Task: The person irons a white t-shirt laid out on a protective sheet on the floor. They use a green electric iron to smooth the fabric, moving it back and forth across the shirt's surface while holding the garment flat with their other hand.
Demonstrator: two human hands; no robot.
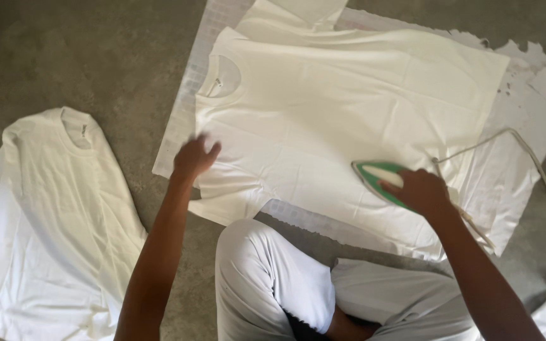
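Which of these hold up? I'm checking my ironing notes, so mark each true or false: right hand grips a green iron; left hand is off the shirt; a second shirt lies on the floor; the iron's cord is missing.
1. The right hand grips the green iron: true.
2. The left hand is off the shirt: false, it rests at its edge.
3. A second shirt lies on the floor: true.
4. The cord is missing: false, it trails rightward.

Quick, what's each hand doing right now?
Left hand: open, flat on the white T-shirt.
Right hand: closed, holding the green iron.
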